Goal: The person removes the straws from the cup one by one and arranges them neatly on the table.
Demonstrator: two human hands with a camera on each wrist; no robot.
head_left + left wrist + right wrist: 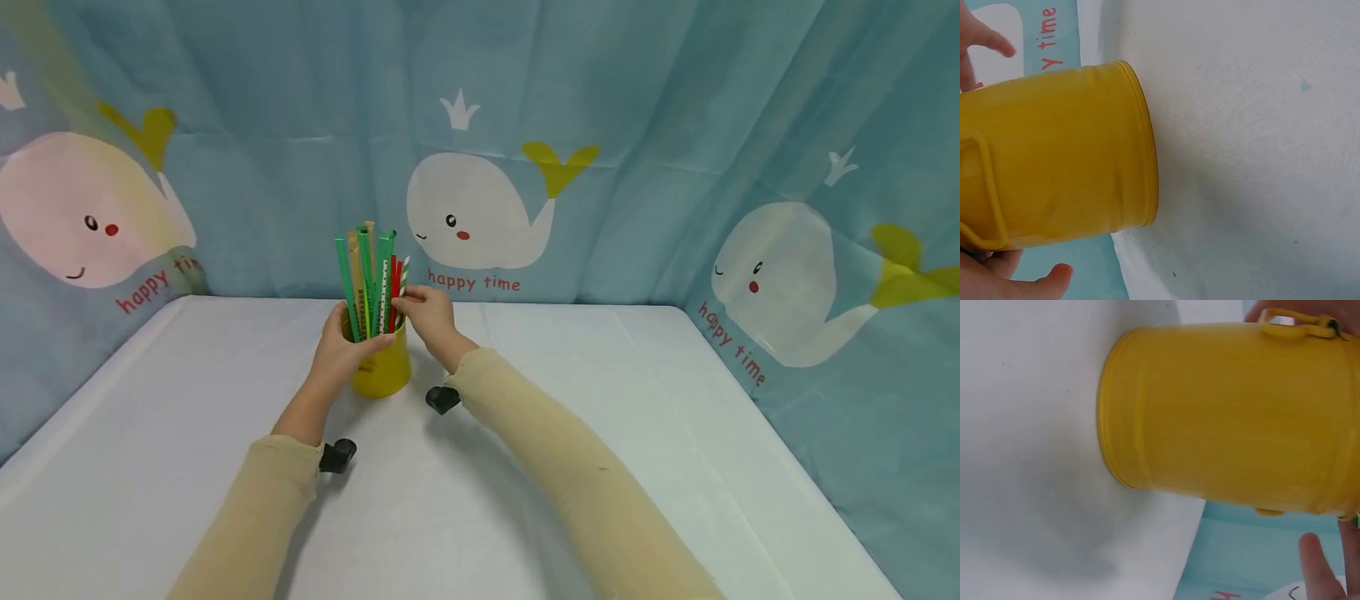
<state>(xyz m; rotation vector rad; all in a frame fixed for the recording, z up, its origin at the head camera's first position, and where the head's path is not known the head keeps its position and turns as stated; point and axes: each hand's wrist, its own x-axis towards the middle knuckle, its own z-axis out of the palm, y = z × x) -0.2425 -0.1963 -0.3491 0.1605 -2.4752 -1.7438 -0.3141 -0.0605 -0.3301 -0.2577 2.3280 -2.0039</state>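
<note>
A yellow bucket (384, 371) stands upright on the white table, holding a bunch of straws. Green straws (347, 279), tan ones, a dotted white one and red straws (395, 287) rise above its rim. My left hand (335, 348) grips the bucket near the rim from the left, its thumb laid across the front. At the right side of the rim, my right hand (429, 315) pinches a green-and-white striped straw (405, 273) between thumb and fingers. The left wrist view shows a wire handle (991, 194) against the bucket's side. The straws' lower ends are hidden inside.
A white cloth (600, 417) covers the table. Behind and beside it hangs a blue curtain (637, 100) printed with whales. Black wrist cameras (442, 399) sit at both cuffs, and beige sleeves (577, 467) cover the arms.
</note>
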